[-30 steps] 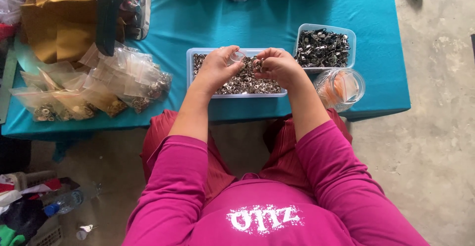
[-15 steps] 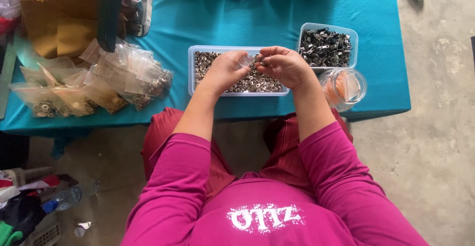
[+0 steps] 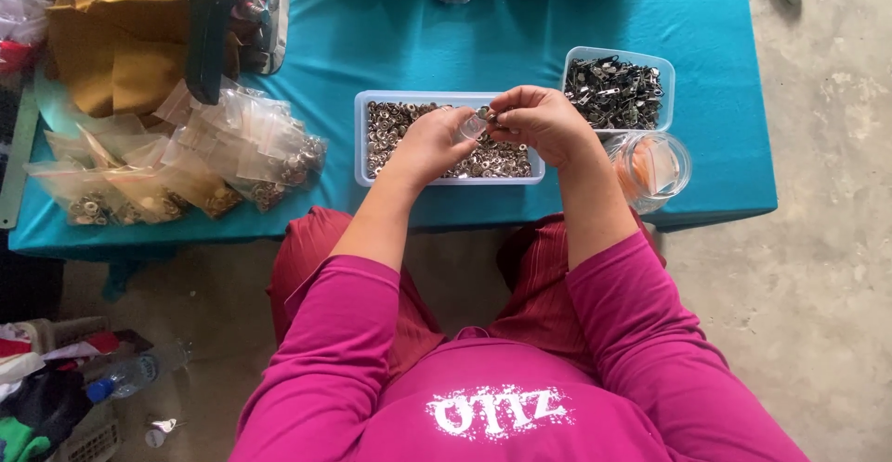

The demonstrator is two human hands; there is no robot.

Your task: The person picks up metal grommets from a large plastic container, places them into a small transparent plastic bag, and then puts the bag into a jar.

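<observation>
Holding a small clear bag (image 3: 474, 125) between us, we keep both hands over the long tray of small metal rings (image 3: 390, 132) on the teal table (image 3: 372, 25). Our left hand (image 3: 435, 141) pinches the bag's lower edge, and our right hand (image 3: 539, 120) has its fingertips pressed together at the bag's mouth, though what they pinch is too small to tell. Just beside the right hand sit a tray of dark metal clips (image 3: 618, 90) and a round clear container (image 3: 650, 166). Filled bags (image 3: 186, 169) lie piled well to the left.
</observation>
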